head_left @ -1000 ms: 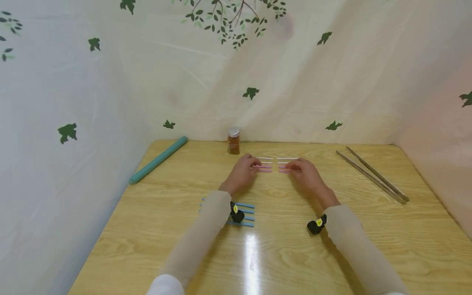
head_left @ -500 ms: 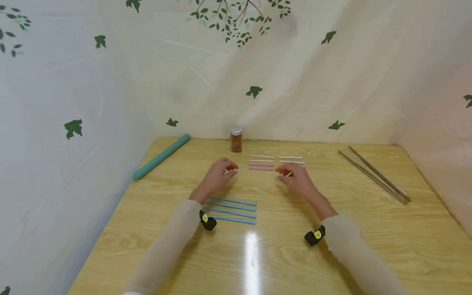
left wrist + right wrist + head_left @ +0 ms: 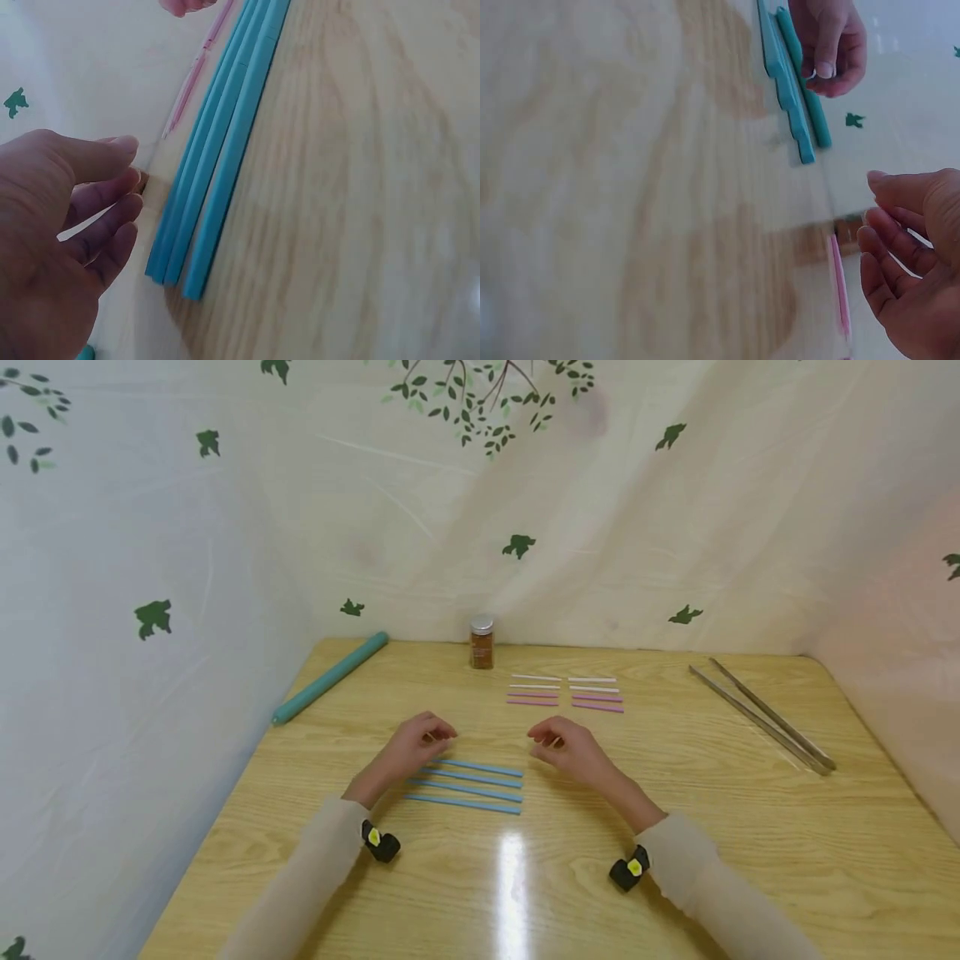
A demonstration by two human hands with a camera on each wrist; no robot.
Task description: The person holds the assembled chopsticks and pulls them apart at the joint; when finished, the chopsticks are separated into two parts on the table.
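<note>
Several blue straw-like sticks (image 3: pixel 465 804) lie side by side on the table. My left hand (image 3: pixel 412 747) hovers by their far left end, fingers loosely bent and holding nothing. In the left wrist view its fingertips are apart from the blue sticks (image 3: pixel 237 146). Beyond the right ends of the sticks, my right hand (image 3: pixel 570 752) is held with thumb and fingers apart, nothing between them. Behind both hands are thinner pink sticks (image 3: pixel 597 707) and white sticks (image 3: pixel 592 680), set out in two short columns.
A teal roll (image 3: pixel 330 679) lies at the back left. Near the back edge stands a small jar (image 3: pixel 482 645) with a silver lid. Long metal tongs (image 3: pixel 765 718) rest at the right. Patterned cloth (image 3: pixel 420 527) encloses the table (image 3: pixel 712 852) behind and at the sides.
Both hands have left the pink and white sticks and come back toward the blue ones. The left hand has swung left; the right has drawn nearer and slightly left.
</note>
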